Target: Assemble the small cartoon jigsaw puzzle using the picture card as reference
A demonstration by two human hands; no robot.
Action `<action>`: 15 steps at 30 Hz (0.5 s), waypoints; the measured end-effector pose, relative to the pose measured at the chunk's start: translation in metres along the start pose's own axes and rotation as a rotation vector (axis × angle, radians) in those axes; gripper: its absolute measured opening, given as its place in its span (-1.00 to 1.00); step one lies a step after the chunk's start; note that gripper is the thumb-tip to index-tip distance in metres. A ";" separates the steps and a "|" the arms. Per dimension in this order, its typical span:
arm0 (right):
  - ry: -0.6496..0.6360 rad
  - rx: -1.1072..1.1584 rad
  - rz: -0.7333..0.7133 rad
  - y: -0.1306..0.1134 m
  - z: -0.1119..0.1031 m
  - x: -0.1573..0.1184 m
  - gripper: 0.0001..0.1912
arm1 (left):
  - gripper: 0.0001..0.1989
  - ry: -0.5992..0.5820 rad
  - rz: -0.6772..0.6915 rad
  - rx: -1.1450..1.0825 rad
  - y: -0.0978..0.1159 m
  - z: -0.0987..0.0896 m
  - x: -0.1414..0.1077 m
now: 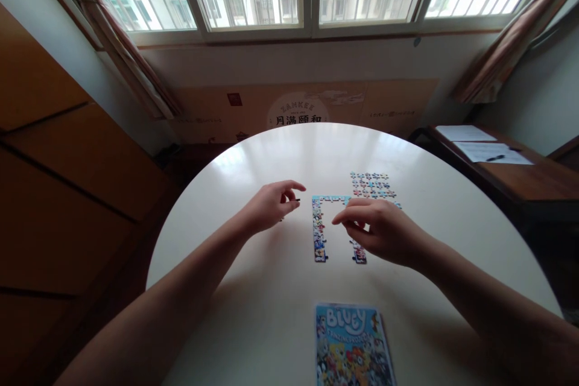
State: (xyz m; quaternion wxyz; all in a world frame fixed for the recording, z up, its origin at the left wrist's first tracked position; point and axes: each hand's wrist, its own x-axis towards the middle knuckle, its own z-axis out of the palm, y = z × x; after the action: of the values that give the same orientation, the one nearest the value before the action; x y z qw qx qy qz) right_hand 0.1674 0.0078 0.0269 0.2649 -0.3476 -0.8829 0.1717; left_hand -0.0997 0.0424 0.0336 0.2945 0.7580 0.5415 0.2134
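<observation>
A partly joined jigsaw puzzle border lies on the white table, with a top row and two sides around a bare middle. To its left is my left hand, thumb and fingers closed on a small dark-edged puzzle piece, held mostly edge-on. My right hand hovers over the border's right side and hides much of it. Its fingers are loosely bent and apart, and I see nothing in them. Loose puzzle pieces lie in rows beyond my right hand.
A picture sheet or box lid lettered "Bluey" lies near me on the round white table. At the right, a brown side desk bears papers and a pen. Windows and a low wall are beyond the table.
</observation>
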 end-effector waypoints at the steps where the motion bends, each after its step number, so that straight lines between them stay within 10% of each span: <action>1: 0.015 -0.001 0.005 0.000 0.001 0.000 -0.71 | -0.72 0.016 0.014 -0.062 0.003 0.001 0.000; 15: 0.137 -0.054 0.072 -0.006 0.008 -0.002 -0.82 | -0.91 0.048 -0.057 -0.426 0.045 0.036 -0.009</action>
State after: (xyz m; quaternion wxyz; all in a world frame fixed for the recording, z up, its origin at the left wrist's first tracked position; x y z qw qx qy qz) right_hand 0.1608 0.0013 0.0225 0.3087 -0.3969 -0.8541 0.1329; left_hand -0.0482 0.0155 0.0373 0.4411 0.6577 0.5121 0.3325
